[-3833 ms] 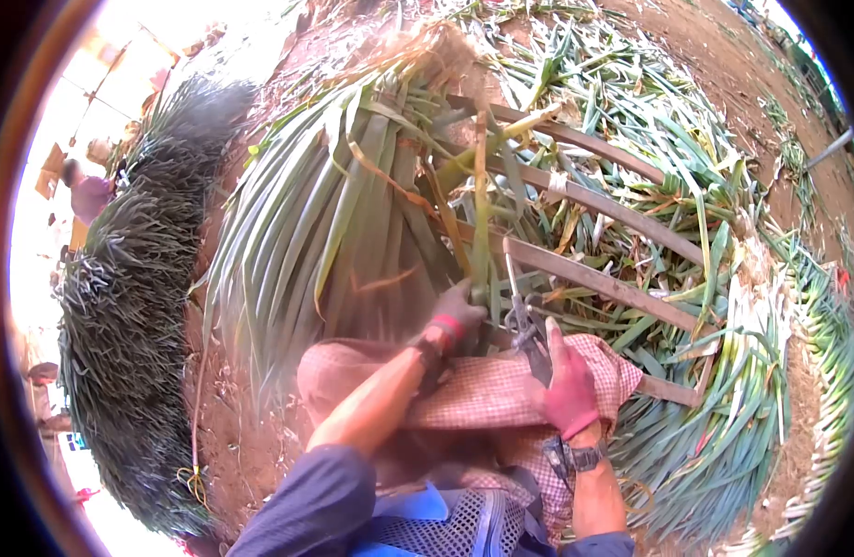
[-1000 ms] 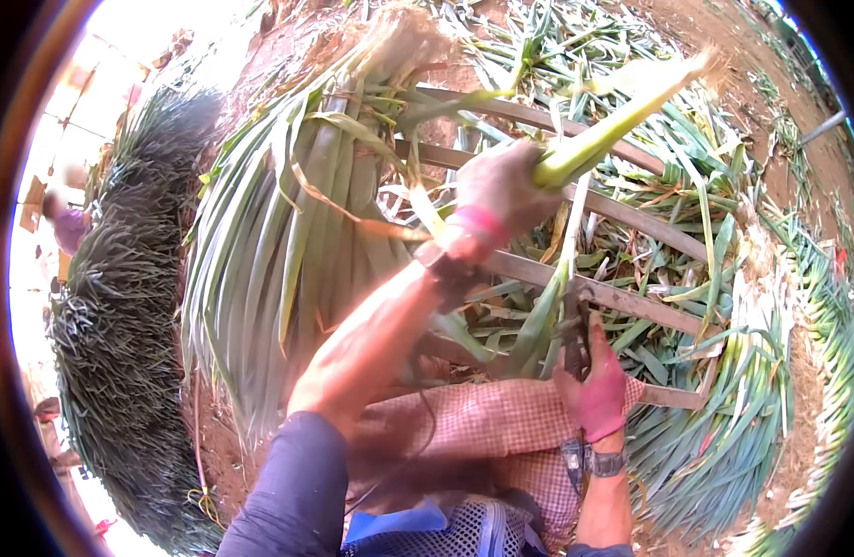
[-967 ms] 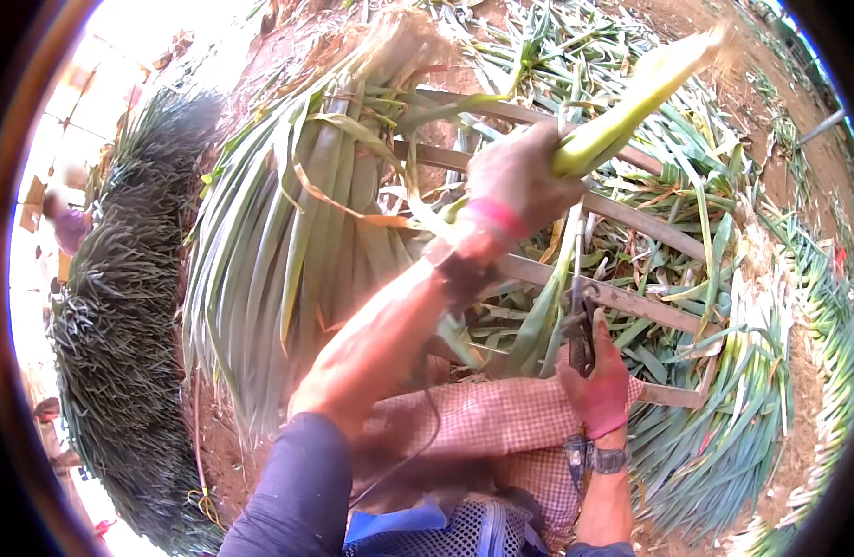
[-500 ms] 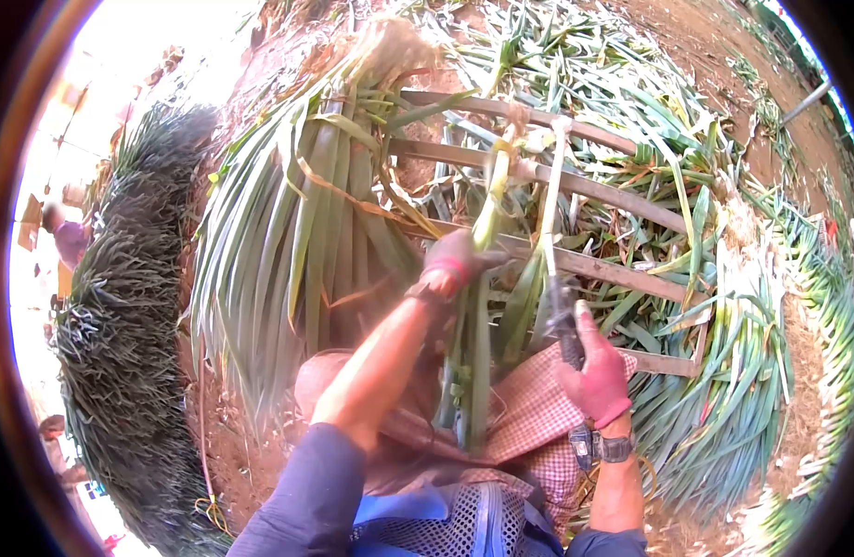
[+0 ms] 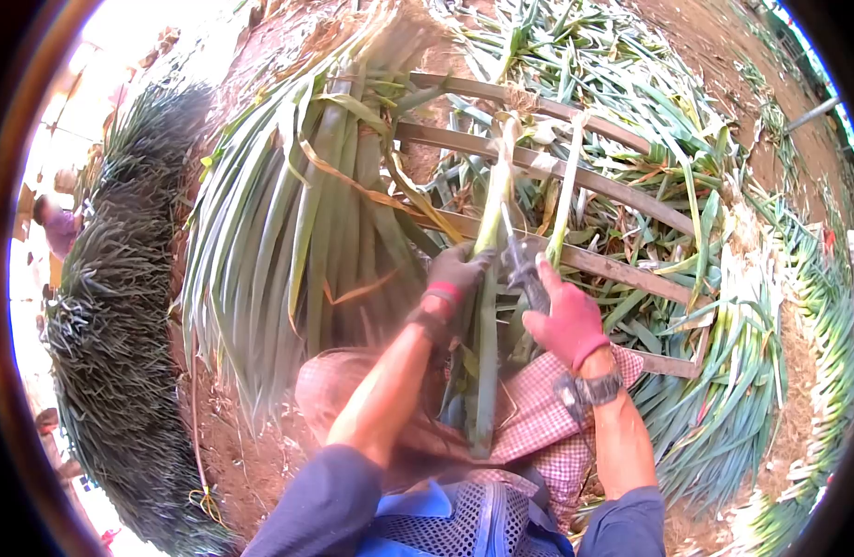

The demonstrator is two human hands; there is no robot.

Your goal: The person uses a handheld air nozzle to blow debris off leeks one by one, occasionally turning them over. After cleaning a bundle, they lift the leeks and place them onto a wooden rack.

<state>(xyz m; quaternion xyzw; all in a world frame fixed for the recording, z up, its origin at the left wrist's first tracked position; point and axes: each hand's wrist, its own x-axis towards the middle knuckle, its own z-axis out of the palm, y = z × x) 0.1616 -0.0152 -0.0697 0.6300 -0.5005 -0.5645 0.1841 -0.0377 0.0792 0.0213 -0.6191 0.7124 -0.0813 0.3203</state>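
Note:
My left hand (image 5: 457, 271), in a dark glove with a red cuff, is closed round a leek (image 5: 491, 221). The pale root end points away from me and the green leaves hang down over my lap. In its red glove, my right hand (image 5: 572, 320) grips a dark-handled knife (image 5: 532, 283), its thin blade angled up against the stalk just beyond my left fingers. Another leek (image 5: 564, 190) lies just right of it across the wooden slatted frame (image 5: 622, 270). A large bunch of leeks (image 5: 325, 223) with long drooping leaves rests left of my left hand.
Loose leaves (image 5: 575, 70) cover the ground under and beyond the frame. More leeks (image 5: 724, 408) lie at the right, beside a long row at the edge. A dark green heap (image 5: 121, 325) stands far left, with a person (image 5: 56, 226) behind it.
My right hand has moved left and up with the knife, bringing the blade to the leek. My left hand still grips the leek, having moved slightly.

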